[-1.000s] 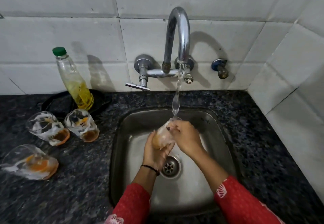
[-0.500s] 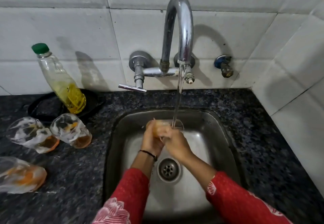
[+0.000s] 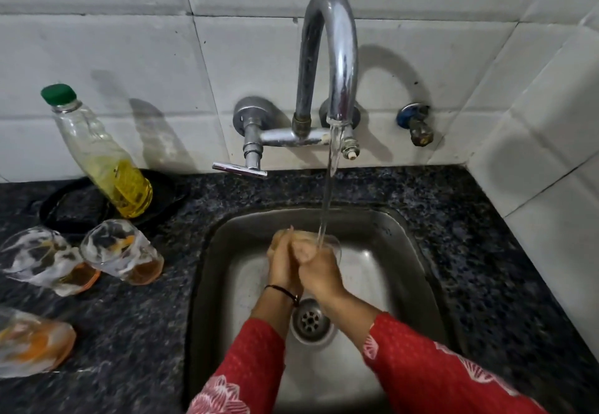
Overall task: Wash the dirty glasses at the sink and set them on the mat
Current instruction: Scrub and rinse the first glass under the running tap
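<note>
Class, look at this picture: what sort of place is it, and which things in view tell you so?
Most likely a home kitchen: a steel sink set in a dark stone counter, a wall tap running, and dirty glasses waiting beside it.

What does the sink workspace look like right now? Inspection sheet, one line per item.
Surface: dark speckled granite counter around a steel sink basin.
Job's things: clear glass under the tap stream, held over the basin; three dirty clear glasses with orange residue on the counter, left of the sink. Mat: not identifiable.
Clutter: clear plastic bottle of yellow liquid with green cap, on a black tray.
Grippers: left hand and right hand both wrapped on the glass.
Cables: nothing seen.
Surroundings: chrome curved tap running; white tiled wall.
</note>
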